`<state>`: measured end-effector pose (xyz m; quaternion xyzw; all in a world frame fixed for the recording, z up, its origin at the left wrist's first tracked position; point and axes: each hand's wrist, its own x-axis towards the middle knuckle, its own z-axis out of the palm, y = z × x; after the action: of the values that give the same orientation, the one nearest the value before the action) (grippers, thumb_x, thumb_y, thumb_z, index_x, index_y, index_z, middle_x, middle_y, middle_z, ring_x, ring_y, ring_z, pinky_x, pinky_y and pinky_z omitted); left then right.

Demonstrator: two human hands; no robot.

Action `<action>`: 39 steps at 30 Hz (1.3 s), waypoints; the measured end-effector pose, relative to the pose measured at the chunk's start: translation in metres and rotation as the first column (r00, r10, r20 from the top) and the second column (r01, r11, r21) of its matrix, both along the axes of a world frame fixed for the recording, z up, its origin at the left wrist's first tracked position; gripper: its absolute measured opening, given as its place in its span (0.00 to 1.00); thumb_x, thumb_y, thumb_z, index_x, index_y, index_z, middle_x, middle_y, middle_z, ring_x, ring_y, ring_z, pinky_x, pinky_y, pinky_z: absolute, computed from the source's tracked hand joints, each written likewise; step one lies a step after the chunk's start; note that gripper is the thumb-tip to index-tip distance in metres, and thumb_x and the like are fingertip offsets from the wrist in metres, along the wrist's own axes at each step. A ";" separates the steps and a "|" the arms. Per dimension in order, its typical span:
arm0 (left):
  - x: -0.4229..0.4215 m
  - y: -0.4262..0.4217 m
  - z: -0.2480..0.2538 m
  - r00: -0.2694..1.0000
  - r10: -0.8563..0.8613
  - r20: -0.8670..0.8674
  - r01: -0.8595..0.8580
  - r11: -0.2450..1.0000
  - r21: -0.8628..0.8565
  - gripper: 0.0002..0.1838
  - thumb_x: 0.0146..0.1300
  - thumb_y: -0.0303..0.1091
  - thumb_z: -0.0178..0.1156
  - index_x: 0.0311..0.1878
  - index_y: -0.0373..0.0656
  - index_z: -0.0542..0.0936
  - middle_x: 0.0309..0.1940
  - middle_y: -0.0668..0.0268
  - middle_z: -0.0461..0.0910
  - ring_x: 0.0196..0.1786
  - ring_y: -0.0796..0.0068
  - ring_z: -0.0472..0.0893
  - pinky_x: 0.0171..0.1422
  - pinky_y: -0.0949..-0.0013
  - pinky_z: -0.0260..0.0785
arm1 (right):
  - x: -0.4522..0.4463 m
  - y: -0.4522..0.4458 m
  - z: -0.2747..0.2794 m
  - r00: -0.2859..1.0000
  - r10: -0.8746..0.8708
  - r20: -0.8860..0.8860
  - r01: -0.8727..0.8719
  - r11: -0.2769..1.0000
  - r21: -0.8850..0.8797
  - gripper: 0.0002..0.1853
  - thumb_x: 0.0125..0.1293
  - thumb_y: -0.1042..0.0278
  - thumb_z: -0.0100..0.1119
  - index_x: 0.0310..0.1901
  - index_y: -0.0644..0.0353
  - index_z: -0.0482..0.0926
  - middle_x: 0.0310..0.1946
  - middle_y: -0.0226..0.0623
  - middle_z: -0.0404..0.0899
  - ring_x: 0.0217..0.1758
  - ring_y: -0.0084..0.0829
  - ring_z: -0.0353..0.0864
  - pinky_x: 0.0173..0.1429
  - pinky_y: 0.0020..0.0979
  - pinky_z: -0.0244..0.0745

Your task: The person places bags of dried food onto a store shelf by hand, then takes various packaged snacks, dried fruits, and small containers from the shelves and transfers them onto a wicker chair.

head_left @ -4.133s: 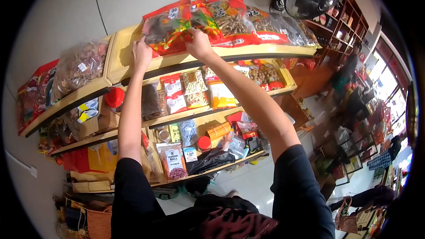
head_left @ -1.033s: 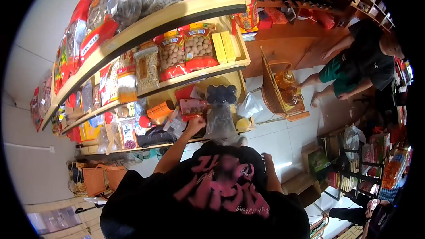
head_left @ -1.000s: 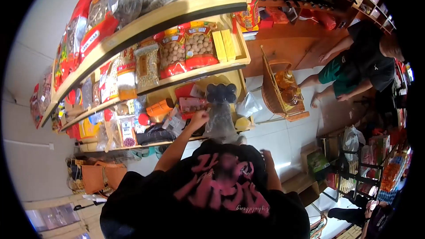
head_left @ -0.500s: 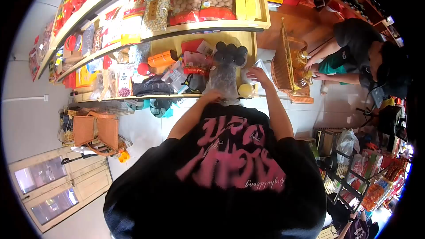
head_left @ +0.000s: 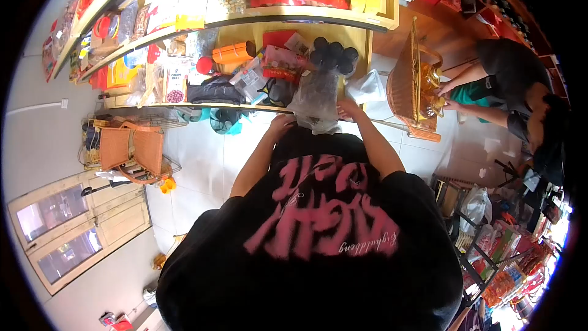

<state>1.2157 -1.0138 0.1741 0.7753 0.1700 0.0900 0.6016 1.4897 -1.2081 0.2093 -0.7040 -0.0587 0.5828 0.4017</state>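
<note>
A crumpled clear plastic bag (head_left: 315, 99) lies over the shelf's front edge, its near end close to my shirt. My left hand (head_left: 282, 125) is at the bag's lower left side, fingers curled in at its edge. On the other side my right hand (head_left: 348, 109) is closed at the bag's right edge, its fingertips partly hidden. Just beyond the bag sits a cluster of black round-topped containers (head_left: 334, 57). A black pouch-like item (head_left: 278, 92) and a red packet (head_left: 283, 63) lie to the left of the bag.
A wooden shelf (head_left: 229, 108) holds several packaged foods and an orange bundle (head_left: 234, 53). On the right stands a wicker basket (head_left: 402, 89) with bottles, and another person (head_left: 514, 73) reaches to them. A wicker chair (head_left: 131, 150) is at left. White plastic (head_left: 366, 87) hangs beside the shelf.
My right hand has come down and inward to the bag's right edge. The yellow round thing beside it is out of sight. My left hand has shifted slightly left; the view has tilted down.
</note>
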 end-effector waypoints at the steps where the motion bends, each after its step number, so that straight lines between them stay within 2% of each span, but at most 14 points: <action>1: 0.008 -0.003 0.007 0.954 0.045 -0.296 -0.144 0.936 -0.320 0.12 0.52 0.32 0.58 0.42 0.43 0.78 0.39 0.63 0.77 0.47 0.63 0.75 0.51 0.61 0.69 | -0.002 0.004 0.000 0.997 -0.055 -0.051 0.058 0.998 0.041 0.12 0.52 0.58 0.58 0.31 0.58 0.74 0.24 0.33 0.75 0.26 0.27 0.76 0.27 0.31 0.70; 2: 0.017 -0.007 0.028 0.952 0.042 -0.302 -0.144 0.936 -0.322 0.12 0.52 0.32 0.58 0.42 0.43 0.78 0.39 0.63 0.77 0.47 0.63 0.75 0.51 0.61 0.69 | -0.003 0.006 -0.004 0.997 -0.058 -0.058 0.060 0.998 0.037 0.12 0.52 0.58 0.58 0.31 0.58 0.74 0.24 0.33 0.75 0.26 0.27 0.76 0.27 0.31 0.70; 4: 0.035 -0.015 0.072 0.949 0.041 -0.311 -0.248 0.705 -0.664 0.14 0.51 0.32 0.59 0.43 0.45 0.77 0.41 0.65 0.76 0.48 0.65 0.75 0.51 0.57 0.67 | -0.007 0.006 -0.013 0.999 0.034 0.016 -0.036 0.990 0.137 0.10 0.50 0.62 0.60 0.31 0.58 0.74 0.23 0.31 0.74 0.24 0.26 0.74 0.25 0.29 0.69; 5: 0.035 -0.004 0.026 0.985 -0.054 -0.162 -0.041 0.848 -0.528 0.15 0.54 0.34 0.59 0.46 0.47 0.74 0.43 0.68 0.74 0.48 0.70 0.76 0.46 0.60 0.69 | -0.014 0.006 -0.001 1.000 0.022 0.007 -0.023 0.991 0.135 0.10 0.50 0.62 0.60 0.31 0.58 0.74 0.23 0.31 0.74 0.24 0.26 0.74 0.25 0.29 0.69; 6: 0.045 -0.004 0.030 0.983 -0.066 -0.171 -0.035 0.848 -0.529 0.15 0.54 0.34 0.59 0.46 0.47 0.74 0.43 0.68 0.74 0.48 0.70 0.76 0.46 0.60 0.69 | -0.021 0.005 0.019 0.994 -0.066 0.083 0.056 0.992 0.111 0.08 0.51 0.65 0.61 0.29 0.57 0.73 0.20 0.29 0.72 0.22 0.24 0.72 0.23 0.27 0.67; 8: 0.073 -0.018 0.062 0.864 0.131 -0.487 -0.493 0.423 -0.760 0.17 0.57 0.35 0.58 0.50 0.48 0.70 0.43 0.68 0.74 0.47 0.70 0.77 0.45 0.62 0.68 | -0.024 -0.002 0.023 0.973 -0.172 0.152 0.160 0.983 0.085 0.06 0.52 0.68 0.61 0.26 0.56 0.72 0.18 0.27 0.69 0.19 0.21 0.70 0.20 0.24 0.65; 11: 0.091 -0.028 0.064 0.822 0.053 -0.567 -0.515 0.491 -0.702 0.18 0.59 0.42 0.58 0.51 0.49 0.69 0.42 0.66 0.75 0.44 0.67 0.77 0.44 0.63 0.66 | -0.014 -0.007 0.013 0.968 -0.246 -0.049 0.250 0.962 0.111 0.07 0.49 0.68 0.63 0.29 0.56 0.75 0.19 0.27 0.71 0.20 0.22 0.70 0.23 0.25 0.66; 18: 0.115 -0.052 0.028 0.741 0.025 -0.671 -0.577 0.534 -0.618 0.16 0.61 0.51 0.52 0.44 0.51 0.73 0.38 0.67 0.78 0.43 0.70 0.78 0.44 0.65 0.64 | -0.032 -0.015 0.018 0.943 -0.326 0.070 0.316 0.940 0.126 0.25 0.43 0.65 0.67 0.46 0.61 0.75 0.32 0.35 0.78 0.35 0.30 0.79 0.31 0.30 0.73; 20: 0.115 -0.054 0.024 0.727 -0.097 -0.680 -0.504 0.596 -0.625 0.16 0.62 0.52 0.50 0.44 0.52 0.73 0.39 0.69 0.79 0.42 0.70 0.78 0.45 0.66 0.64 | -0.032 -0.024 0.031 0.938 -0.331 0.099 0.320 0.941 0.112 0.22 0.46 0.68 0.65 0.46 0.62 0.75 0.31 0.36 0.78 0.35 0.30 0.79 0.32 0.29 0.73; 23: 0.106 -0.053 0.028 0.747 -0.139 -0.650 -0.455 0.607 -0.652 0.15 0.64 0.50 0.46 0.43 0.51 0.74 0.40 0.69 0.79 0.42 0.72 0.77 0.46 0.67 0.64 | -0.020 -0.049 0.028 0.884 -0.381 -0.273 0.437 0.879 0.191 0.16 0.57 0.66 0.57 0.48 0.55 0.73 0.38 0.31 0.79 0.39 0.24 0.79 0.40 0.29 0.74; 30: 0.090 -0.047 0.070 0.748 -0.127 -0.651 -0.389 0.711 -0.585 0.16 0.65 0.48 0.45 0.42 0.50 0.76 0.41 0.69 0.80 0.40 0.76 0.77 0.42 0.69 0.65 | -0.020 -0.044 -0.001 0.873 -0.412 -0.261 0.425 0.905 -0.007 0.09 0.58 0.62 0.54 0.40 0.51 0.75 0.34 0.31 0.81 0.36 0.27 0.80 0.38 0.30 0.70; 35: 0.096 -0.050 0.063 0.717 -0.091 -0.691 -0.354 0.806 -0.474 0.14 0.62 0.47 0.47 0.37 0.50 0.77 0.31 0.70 0.82 0.30 0.79 0.78 0.32 0.73 0.65 | -0.028 -0.016 -0.026 0.878 -0.453 -0.156 0.457 0.889 -0.012 0.07 0.54 0.63 0.54 0.28 0.55 0.78 0.25 0.33 0.80 0.24 0.27 0.77 0.28 0.28 0.69; 37: 0.103 -0.040 0.068 0.674 -0.106 -0.731 -0.339 0.835 -0.434 0.14 0.62 0.47 0.46 0.36 0.51 0.78 0.31 0.69 0.82 0.31 0.79 0.78 0.32 0.73 0.64 | -0.017 0.000 -0.011 0.894 -0.301 0.332 0.343 0.936 -0.075 0.09 0.51 0.64 0.54 0.21 0.59 0.78 0.17 0.35 0.77 0.17 0.27 0.75 0.22 0.28 0.68; 39: 0.114 -0.024 0.091 0.584 -0.359 -0.728 -0.132 0.843 -0.522 0.16 0.63 0.47 0.45 0.35 0.50 0.79 0.31 0.69 0.82 0.32 0.79 0.78 0.34 0.73 0.66 | -0.004 0.006 0.007 0.828 -0.481 0.288 0.506 0.863 -0.013 0.10 0.51 0.65 0.54 0.20 0.60 0.78 0.14 0.36 0.76 0.17 0.27 0.75 0.22 0.28 0.69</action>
<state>1.3298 -1.0375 0.2653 0.5450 0.3881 -0.3603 0.6500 1.4857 -1.2020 0.2158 -0.7862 0.0960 0.3576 0.4947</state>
